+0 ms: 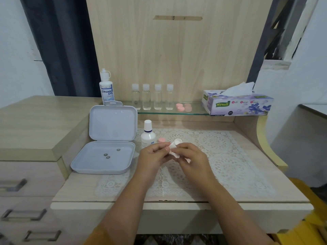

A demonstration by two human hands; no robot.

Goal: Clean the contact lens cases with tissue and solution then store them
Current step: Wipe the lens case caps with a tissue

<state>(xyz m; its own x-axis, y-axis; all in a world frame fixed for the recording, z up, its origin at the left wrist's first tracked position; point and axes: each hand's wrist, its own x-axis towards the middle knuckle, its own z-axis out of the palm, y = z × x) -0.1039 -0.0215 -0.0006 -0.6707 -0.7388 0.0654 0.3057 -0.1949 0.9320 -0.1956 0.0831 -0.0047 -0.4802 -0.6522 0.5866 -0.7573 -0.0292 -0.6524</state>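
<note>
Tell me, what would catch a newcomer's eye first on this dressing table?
Probably the two hands at the centre: the left hand and right hand together hold a white contact lens case and a bit of tissue above the lace mat. To the left lies an open grey storage box. On the glass shelf behind stand four clear bottles and a floral tissue box.

A single wide-angle view from a head-worn camera looks forward and down from close above the surface [247, 174], with both hands near the frame's centre, a glass shelf [194, 110] beyond them, and the wooden back panel [177, 50] facing it.
</note>
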